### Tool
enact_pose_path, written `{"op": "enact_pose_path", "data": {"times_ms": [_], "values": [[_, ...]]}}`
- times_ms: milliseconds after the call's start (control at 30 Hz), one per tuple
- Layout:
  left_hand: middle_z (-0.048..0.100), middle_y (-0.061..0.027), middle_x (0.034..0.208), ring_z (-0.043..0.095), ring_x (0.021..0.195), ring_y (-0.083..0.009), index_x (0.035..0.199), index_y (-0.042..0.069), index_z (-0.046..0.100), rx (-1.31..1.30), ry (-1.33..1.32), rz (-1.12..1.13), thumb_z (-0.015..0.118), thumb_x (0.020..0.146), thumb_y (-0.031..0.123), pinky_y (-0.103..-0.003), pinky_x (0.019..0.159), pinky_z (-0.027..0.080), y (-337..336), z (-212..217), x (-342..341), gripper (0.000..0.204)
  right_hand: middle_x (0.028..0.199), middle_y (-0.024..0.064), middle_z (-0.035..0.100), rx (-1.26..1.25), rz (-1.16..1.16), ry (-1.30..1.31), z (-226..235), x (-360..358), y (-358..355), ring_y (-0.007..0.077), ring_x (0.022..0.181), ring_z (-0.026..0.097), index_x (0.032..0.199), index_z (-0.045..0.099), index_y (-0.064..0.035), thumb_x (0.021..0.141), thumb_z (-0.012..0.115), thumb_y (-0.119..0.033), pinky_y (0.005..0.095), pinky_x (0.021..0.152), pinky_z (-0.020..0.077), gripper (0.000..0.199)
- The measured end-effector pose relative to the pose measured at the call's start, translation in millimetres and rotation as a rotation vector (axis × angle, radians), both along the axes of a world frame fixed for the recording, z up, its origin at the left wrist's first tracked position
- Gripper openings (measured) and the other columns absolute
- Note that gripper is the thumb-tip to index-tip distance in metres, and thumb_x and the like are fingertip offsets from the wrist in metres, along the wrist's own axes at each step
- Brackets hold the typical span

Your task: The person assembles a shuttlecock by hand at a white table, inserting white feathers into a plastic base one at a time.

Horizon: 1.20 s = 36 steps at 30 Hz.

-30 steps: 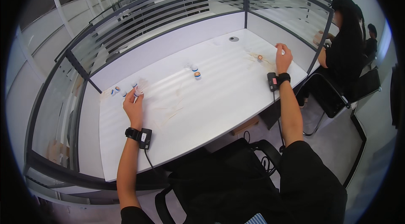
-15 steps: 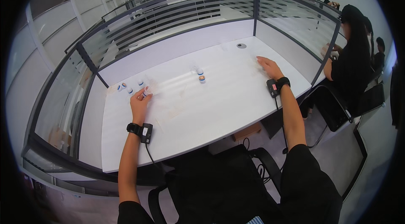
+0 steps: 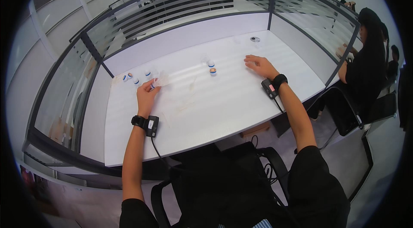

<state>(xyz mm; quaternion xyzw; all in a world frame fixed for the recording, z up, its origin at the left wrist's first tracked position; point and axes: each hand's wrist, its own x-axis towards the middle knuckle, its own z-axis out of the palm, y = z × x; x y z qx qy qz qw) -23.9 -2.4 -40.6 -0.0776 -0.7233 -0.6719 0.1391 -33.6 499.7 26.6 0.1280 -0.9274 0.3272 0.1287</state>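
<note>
The bench [image 3: 215, 103] had a smooth, white, faintly glossy top. At twelve o'clock, the nearer small tub [image 3: 213, 72] looked like smooth plastic; at ten, thin see-through film [image 3: 163, 80] by the left hand [image 3: 146, 94] looked like plastic too. Beyond twelve, the partition pane [image 3: 202, 2] looked like glass with frosted bands. At four, the sleeve [image 3: 316, 180] was matt black cloth.

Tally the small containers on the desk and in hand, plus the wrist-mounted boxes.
Desk containers showing an orange top: 2
Desk containers showing no orange top: 4
Held container, left hand: 1
Black wrist boxes: 2
Total: 9
Anything under the right hand is hidden, so not counted.
</note>
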Motion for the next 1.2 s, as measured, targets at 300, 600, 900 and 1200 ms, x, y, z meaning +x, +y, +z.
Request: {"op": "enact_pose_path", "data": {"times_ms": [300,600,900,1200], "values": [[0.07,-0.0126,0.118,0.066,0.106,-0.0158,0.128,-0.005,0.064,-0.031,0.034,0.0,0.073,0.082,-0.002,-0.027,0.092,0.051,-2.8,1.1,1.9,0.047,0.133,0.0121,0.065,-0.043,0.064,-0.033,-1.3,50.1,-69.5,0.0233,0.086,0.064,0.114,0.073,-0.0055,0.092,0.068,-0.036,0.0334,0.08,0.0521,0.038],[0.07,-0.0128,0.118,0.067,0.102,-0.016,0.124,-0.006,0.065,-0.038,0.066,0.004,0.074,0.081,-0.001,-0.026,0.088,0.053,-4.8,-3.1,1.7,0.044,0.137,0.0106,0.062,-0.004,0.246,-0.006,-25.2,69.6,-168.7,0.0296,0.123,0.057,0.118,0.072,-0.0115,0.094,0.063,-0.042,0.0384,0.098,0.0484,0.039],[0.073,-0.011,0.107,0.068,0.089,-0.0134,0.125,-0.004,0.067,0.033,0.002,0.081,0.075,0.081,0.005,-0.024,0.08,0.053,-8.1,1.0,-0.7,0.046,0.117,0.0203,0.07,-0.453,0.182,0.109,-35.8,28.0,-257.7,0.0318,0.107,0.066,0.115,0.069,0.0008,0.099,0.058,-0.039,0.0374,0.091,0.0502,0.044],[0.072,-0.0075,0.094,0.067,0.08,-0.0117,0.118,-0.003,0.069,-0.05,-0.024,0.176,0.077,0.086,0.02,-0.024,0.075,0.053,-0.1,9.6,2.5,0.04,0.113,0.0154,0.072,-0.761,0.032,0.011,-33.0,-23.2,-263.6,0.0223,0.108,0.062,0.111,0.071,0.0072,0.101,0.051,-0.034,0.0328,0.096,0.0457,0.046]]}}
